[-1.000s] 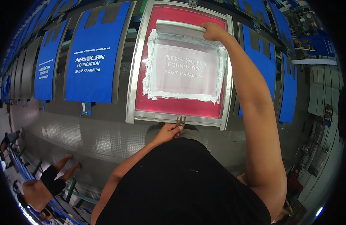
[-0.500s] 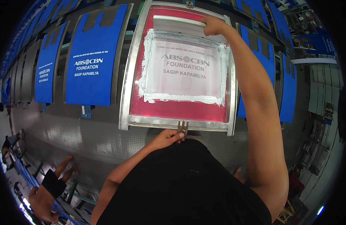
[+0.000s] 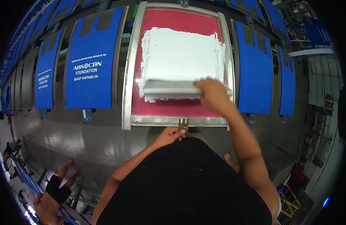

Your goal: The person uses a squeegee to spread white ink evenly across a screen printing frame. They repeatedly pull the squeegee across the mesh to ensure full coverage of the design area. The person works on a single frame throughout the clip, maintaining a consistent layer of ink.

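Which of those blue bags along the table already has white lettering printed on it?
The two blue bags left of the framed screen: the near one and the next. The right-hand bag is plain.

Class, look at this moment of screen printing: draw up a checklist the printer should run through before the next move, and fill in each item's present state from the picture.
1. Right hand grips the squeegee: ok.
2. Left hand steadies the metal frame at the small bracket on its near edge: ok.
3. White ink covers the red screen evenly behind the squeegee: ok; the patch looks solid.
4. Squeegee lies level across the frame: ok, roughly parallel to the near edge.
5. A bag sits straight under the screen: cannot tell, the screen hides it.
6. Neighbouring blue bags lie flat on their boards: ok.
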`<act>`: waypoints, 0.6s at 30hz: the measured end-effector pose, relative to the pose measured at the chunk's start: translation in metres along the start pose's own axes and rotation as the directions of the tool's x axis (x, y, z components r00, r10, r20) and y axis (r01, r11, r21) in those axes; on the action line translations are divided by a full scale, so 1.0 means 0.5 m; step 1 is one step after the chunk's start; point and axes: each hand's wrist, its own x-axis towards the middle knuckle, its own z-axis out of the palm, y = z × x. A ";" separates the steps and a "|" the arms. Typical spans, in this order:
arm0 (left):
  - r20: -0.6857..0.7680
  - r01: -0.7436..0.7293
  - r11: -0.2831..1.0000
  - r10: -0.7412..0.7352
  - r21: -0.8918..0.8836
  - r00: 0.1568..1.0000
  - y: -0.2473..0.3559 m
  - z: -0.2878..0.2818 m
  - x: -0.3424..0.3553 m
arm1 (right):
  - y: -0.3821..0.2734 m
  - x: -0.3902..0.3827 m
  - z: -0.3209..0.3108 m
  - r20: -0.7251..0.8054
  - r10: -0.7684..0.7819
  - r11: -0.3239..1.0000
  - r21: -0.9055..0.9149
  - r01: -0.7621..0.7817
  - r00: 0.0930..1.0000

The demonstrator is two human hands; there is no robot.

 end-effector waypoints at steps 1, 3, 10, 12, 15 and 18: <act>0.008 -0.006 1.000 0.006 -0.011 1.000 -0.004 -0.002 0.003 | -0.024 -0.039 0.012 0.009 0.003 1.000 0.006 -0.003 1.000; 0.014 0.006 1.000 -0.006 -0.007 1.000 -0.017 -0.005 0.009 | -0.055 -0.101 0.024 -0.020 -0.018 0.999 0.041 0.018 1.000; -0.097 0.033 0.994 -0.022 0.109 0.995 -0.078 -0.017 0.045 | -0.007 -0.068 -0.024 -0.280 0.026 0.997 0.083 -0.003 0.960; -0.111 0.092 0.991 -0.080 0.100 0.991 -0.095 -0.020 0.058 | 0.018 -0.038 -0.038 -0.307 0.038 0.998 0.065 -0.018 0.951; -0.090 0.070 0.997 -0.068 0.022 0.994 -0.118 -0.021 0.071 | 0.057 0.009 -0.036 -0.328 0.025 0.998 0.056 -0.008 0.944; -0.108 0.063 0.998 -0.064 -0.006 0.992 -0.137 -0.020 0.077 | 0.089 0.058 -0.022 -0.319 0.031 0.999 0.019 -0.027 0.947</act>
